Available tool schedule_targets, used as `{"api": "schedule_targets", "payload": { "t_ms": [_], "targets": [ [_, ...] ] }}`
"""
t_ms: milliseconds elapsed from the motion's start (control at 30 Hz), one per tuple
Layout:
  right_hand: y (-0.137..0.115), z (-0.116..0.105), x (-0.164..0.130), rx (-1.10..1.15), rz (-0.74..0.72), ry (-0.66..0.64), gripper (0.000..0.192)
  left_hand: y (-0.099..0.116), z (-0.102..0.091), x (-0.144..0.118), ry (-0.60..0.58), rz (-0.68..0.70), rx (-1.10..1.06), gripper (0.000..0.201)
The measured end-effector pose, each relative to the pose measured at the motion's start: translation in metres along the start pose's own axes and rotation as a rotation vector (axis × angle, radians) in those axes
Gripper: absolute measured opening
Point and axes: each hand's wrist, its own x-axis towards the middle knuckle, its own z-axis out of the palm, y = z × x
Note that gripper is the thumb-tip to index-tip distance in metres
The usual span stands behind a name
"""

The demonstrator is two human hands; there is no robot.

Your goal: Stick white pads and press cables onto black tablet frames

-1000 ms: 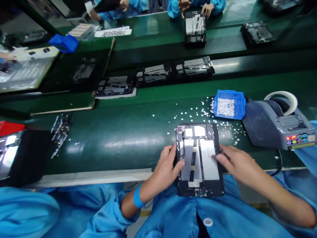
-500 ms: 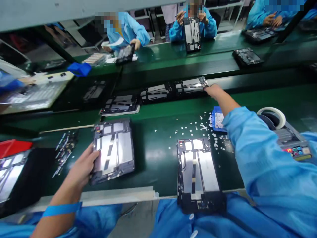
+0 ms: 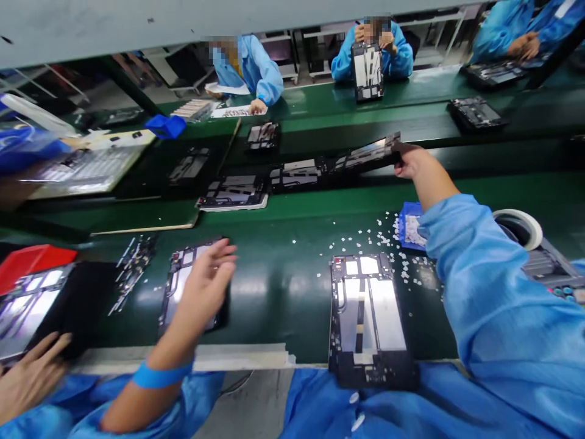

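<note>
- On the green worktop (image 3: 283, 286), the left hand (image 3: 203, 286) hovers open-fingered over a tablet frame (image 3: 176, 286).
- Farther back, the right hand (image 3: 409, 161) grips the tilted edge of another frame (image 3: 365, 155).
- A third frame (image 3: 368, 317) lies between them.

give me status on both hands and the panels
Right hand grips far panel, one end tilted up. Left hand open over near-left panel. Centre panel flat, untouched.

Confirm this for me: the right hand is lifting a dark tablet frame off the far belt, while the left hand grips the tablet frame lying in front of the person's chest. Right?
Not quite. The left hand is open, over the dark tablet frame on the left, not the dark tablet frame nearest the chest, which lies untouched. The head view shows it. The right hand does lift a dark tablet frame off the far belt.
</note>
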Motion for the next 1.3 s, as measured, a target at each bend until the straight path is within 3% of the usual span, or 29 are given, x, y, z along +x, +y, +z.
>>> {"api": "schedule_targets", "payload": {
  "t_ms": [67, 133, 200, 267, 333, 400, 433, 533, 633, 800, 967, 1067, 1233, 1300],
  "targets": [
    [-0.014, -0.007, -0.017, 0.029, 0.163, -0.008, 0.034, 0.030, 0.049, -0.009, -0.187, -0.081, -0.300, 0.059],
    [-0.031, -0.009, -0.061, 0.105, 0.288, -0.010, 0.027, 0.059, 0.093, -0.016, -0.377, -0.172, -0.573, 0.061],
    [-0.048, -0.009, -0.129, 0.298, 0.349, -0.015, 0.016, 0.084, 0.127, -0.023, -0.488, -0.194, -0.780, 0.063],
    [-0.060, -0.014, -0.211, 0.521, 0.316, -0.066, 0.028, 0.104, 0.149, -0.033, -0.516, -0.154, -0.904, 0.061],
    [-0.064, -0.028, -0.292, 0.596, 0.323, -0.164, 0.045, 0.114, 0.157, -0.047, -0.467, -0.094, -0.939, 0.056],
    [-0.058, -0.053, -0.356, 0.625, 0.386, -0.304, 0.057, 0.111, 0.153, -0.062, -0.448, -0.064, -0.897, 0.052],
    [-0.052, -0.068, -0.380, 0.647, 0.433, -0.415, 0.061, 0.106, 0.148, -0.069, -0.482, -0.061, -0.856, 0.051],
    [-0.030, -0.109, -0.420, 0.709, 0.556, -0.406, 0.074, 0.086, 0.130, -0.083, -0.700, -0.052, -0.651, 0.046],
    [-0.015, -0.126, -0.432, 0.561, 0.629, -0.496, 0.070, 0.067, 0.123, -0.085, -0.794, 0.006, -0.388, 0.039],
    [-0.002, -0.117, -0.425, 0.132, 0.542, -0.549, 0.058, 0.043, 0.131, -0.094, -0.594, 0.113, 0.163, 0.037],
    [0.005, -0.112, -0.404, -0.062, 0.472, -0.539, 0.046, 0.038, 0.131, -0.120, -0.721, 0.219, 0.325, 0.035],
    [0.004, -0.113, -0.387, -0.156, 0.432, -0.587, 0.041, 0.040, 0.125, -0.116, -0.731, 0.273, 0.458, 0.044],
    [-0.006, -0.107, -0.350, -0.280, 0.282, -0.437, 0.037, 0.041, 0.126, -0.065, -0.321, 0.505, 0.602, 0.028],
    [-0.016, -0.099, -0.336, -0.299, 0.202, -0.418, 0.032, 0.044, 0.134, -0.049, -0.255, 0.623, 0.638, 0.027]
  ]
}}
